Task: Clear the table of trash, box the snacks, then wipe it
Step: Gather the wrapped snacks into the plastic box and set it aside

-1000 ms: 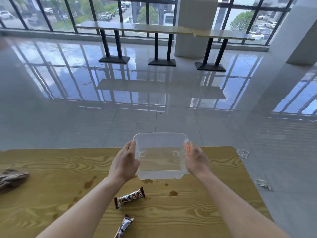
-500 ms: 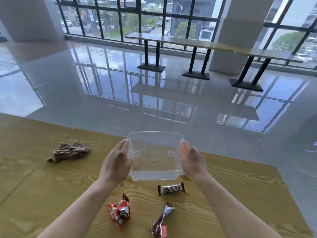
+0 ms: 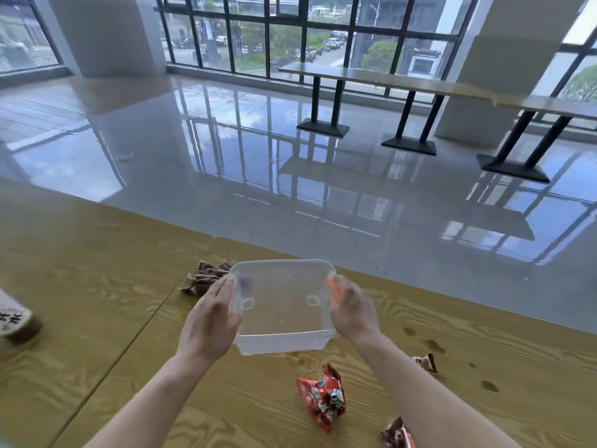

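Since a moment ago, view and box have swung left, bringing a cup into sight at far left. Left hand and right hand grasp the box's sides above the worktop, cloth behind, red packet nearer.

Box sits between the two hands, left hand on its left wall, right hand on its right wall, over the desk. Just beyond the left hand, a cloth lies on the desk. Nearer than the box, between the forearms, a snack packet. Right of the right forearm, a wrapped bar; another wrapper at the near edge. Far left of the left hand, a carton.
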Demonstrator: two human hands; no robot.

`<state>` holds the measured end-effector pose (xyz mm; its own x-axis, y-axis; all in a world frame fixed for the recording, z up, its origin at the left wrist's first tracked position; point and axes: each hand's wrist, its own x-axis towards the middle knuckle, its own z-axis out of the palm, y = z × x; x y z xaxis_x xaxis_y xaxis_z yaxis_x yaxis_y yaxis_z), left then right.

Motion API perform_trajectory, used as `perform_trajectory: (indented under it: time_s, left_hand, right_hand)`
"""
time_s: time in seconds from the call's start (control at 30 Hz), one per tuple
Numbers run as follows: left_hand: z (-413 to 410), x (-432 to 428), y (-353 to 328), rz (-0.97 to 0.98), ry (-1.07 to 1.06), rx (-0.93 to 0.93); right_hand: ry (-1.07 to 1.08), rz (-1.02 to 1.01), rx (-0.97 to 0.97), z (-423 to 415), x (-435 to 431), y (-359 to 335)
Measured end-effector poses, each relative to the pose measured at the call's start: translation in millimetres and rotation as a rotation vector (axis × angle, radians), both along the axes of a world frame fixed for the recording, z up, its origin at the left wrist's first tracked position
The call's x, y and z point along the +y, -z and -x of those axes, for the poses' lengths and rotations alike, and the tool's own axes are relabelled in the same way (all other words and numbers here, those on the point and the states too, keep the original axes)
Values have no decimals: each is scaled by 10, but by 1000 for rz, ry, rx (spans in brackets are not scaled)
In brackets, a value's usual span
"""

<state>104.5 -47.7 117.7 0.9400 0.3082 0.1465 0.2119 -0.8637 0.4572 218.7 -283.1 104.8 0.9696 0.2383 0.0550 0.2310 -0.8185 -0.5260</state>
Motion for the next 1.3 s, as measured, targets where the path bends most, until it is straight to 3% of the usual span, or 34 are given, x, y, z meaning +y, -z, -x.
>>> perform_trajectory:
  time_s: [0.33, 0.93, 1.3]
  left_hand:
    - [269, 562, 408, 38, -32, 61]
    - [325, 633, 724, -52, -39, 189]
    - [158, 104, 512, -226, 172, 56]
  right_hand:
    - [-38, 24, 146, 224, 657, 357]
    - [-60, 91, 248, 286, 650, 641]
    - [-35, 46, 124, 441, 309, 529]
